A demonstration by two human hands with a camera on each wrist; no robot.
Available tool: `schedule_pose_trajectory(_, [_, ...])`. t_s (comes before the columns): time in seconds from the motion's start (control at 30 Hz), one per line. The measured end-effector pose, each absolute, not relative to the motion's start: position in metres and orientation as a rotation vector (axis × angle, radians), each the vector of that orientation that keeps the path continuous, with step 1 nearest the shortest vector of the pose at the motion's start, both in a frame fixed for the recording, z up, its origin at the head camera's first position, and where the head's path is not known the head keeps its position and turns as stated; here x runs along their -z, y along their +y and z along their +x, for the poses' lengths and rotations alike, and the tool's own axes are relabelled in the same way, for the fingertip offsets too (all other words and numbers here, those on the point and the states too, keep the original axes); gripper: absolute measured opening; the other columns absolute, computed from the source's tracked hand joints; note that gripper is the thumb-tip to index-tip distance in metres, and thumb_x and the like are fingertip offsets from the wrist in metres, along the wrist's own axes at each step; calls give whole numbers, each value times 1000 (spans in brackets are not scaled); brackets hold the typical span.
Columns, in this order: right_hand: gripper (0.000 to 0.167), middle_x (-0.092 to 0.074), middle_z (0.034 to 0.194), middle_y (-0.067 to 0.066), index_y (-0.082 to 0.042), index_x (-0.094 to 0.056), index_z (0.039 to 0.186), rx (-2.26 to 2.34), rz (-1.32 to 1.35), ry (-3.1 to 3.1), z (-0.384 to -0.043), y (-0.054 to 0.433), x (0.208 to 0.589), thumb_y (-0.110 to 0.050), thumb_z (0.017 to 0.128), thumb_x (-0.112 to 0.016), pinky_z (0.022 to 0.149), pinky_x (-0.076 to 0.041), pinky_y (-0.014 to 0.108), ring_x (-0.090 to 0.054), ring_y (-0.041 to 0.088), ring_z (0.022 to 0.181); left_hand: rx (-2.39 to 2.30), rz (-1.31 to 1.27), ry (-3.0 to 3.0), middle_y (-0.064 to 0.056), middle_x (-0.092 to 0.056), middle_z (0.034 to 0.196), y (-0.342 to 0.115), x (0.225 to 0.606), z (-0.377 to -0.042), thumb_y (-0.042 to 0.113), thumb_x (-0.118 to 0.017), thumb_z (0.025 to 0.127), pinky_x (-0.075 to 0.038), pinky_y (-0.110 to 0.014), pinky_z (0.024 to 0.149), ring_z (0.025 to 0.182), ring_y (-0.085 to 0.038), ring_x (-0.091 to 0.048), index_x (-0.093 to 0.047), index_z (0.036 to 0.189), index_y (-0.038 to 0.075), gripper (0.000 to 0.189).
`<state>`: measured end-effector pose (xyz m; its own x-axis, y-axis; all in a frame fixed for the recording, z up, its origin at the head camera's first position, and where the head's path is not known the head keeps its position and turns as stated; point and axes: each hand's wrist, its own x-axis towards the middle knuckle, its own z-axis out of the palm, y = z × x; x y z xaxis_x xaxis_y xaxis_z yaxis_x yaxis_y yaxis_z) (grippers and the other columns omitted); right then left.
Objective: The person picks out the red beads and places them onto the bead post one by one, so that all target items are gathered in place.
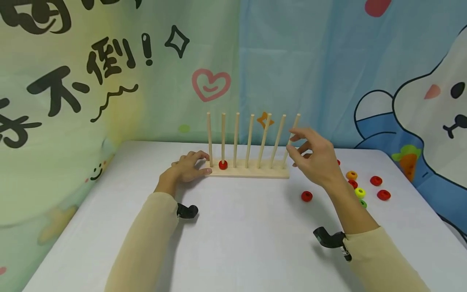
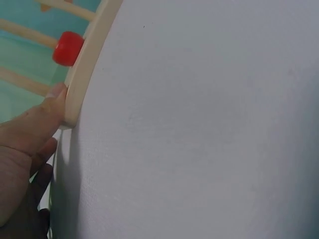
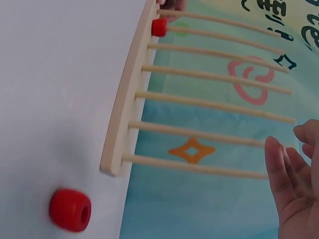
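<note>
A wooden peg rack (image 1: 248,173) with several upright pegs stands on the table, and a red bead (image 1: 223,165) sits at the foot of its second peg from the left. My left hand (image 1: 187,167) grips the rack's left end, the thumb (image 2: 40,119) against the base and the other fingers behind. My right hand (image 1: 315,156) is raised beside the rightmost peg (image 1: 297,120), its fingers loosely bent and apart from the thumb. No bead shows between them. In the right wrist view, the fingertips overlap the peg's upper end.
A loose red bead (image 1: 307,196) lies on the white table (image 1: 240,235) in front of the rack's right end. Farther right are several more beads: red (image 1: 384,195), orange (image 1: 352,175), yellow (image 1: 360,192) and green (image 1: 363,203), some partly hidden by my right arm. A printed curtain (image 1: 284,73) hangs behind.
</note>
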<state>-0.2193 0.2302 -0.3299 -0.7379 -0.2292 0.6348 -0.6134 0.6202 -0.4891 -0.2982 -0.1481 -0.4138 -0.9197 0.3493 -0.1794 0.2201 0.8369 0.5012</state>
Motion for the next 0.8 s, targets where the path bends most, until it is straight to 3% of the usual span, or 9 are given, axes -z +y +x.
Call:
schedule_pose_trajectory(0.2, [42, -62, 109, 3, -13, -57, 133, -938, 635, -2381, -213, 247, 333, -10, 92, -69, 56, -53, 19, -65, 7, 66, -696, 434, 2741, -9, -31, 153, -147, 416, -298, 56, -60, 92, -24, -67, 102, 138, -39, -30, -44, 135, 35, 50])
schedule_pose_trajectory(0.5, [44, -64, 110, 5, -15, -56, 135, -850, 538, -2474, -204, 266, 340, -15, 93, -68, 64, -49, 11, -67, 14, 70, -703, 426, 2738, -8, -31, 153, -151, 417, -300, 59, -60, 91, -23, -66, 103, 138, -37, -30, -43, 134, 37, 51])
schedule_pose_trajectory(0.8, [44, -67, 108, 4, -16, -58, 133, -773, 473, -2536, -192, 282, 350, -17, 91, -71, 66, -50, 16, -67, 18, 74, -734, 435, 2729, -7, -30, 154, -151, 417, -299, 59, -60, 91, -22, -67, 103, 139, -37, -28, -44, 134, 36, 51])
